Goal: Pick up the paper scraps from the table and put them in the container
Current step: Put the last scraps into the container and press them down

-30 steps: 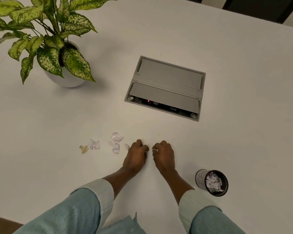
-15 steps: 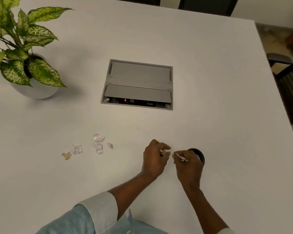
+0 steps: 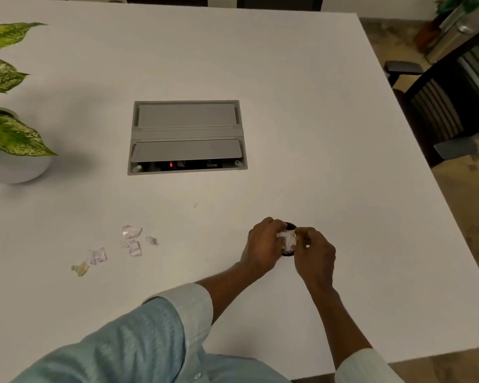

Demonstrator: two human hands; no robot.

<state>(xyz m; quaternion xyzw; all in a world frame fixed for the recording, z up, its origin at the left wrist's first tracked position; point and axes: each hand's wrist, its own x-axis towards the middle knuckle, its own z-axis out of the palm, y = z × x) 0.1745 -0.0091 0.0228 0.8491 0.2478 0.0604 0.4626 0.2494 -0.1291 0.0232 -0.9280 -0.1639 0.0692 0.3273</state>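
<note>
Both hands meet over the small black container (image 3: 287,254) on the white table (image 3: 329,167); only bits of its rim show between them. My left hand (image 3: 262,244) curls at the container's left side, fingertips pinched on a paper scrap above the mouth. My right hand (image 3: 314,252) is pinched on another small scrap at the right side. White scraps in the container (image 3: 286,240) show between the fingers. Loose paper scraps (image 3: 132,240) lie on the table to the left, with a white scrap (image 3: 97,255) and a tan scrap (image 3: 80,268) further left.
A grey cable box (image 3: 187,136) is set into the table's middle, its near flap ajar. A potted plant (image 3: 9,134) stands at the far left. The table's right edge is close, with a dark chair (image 3: 448,106) beyond it.
Both hands, each pinching a scrap, moved right from the table spot near the scrap pile to directly over the container. The view swung right.
</note>
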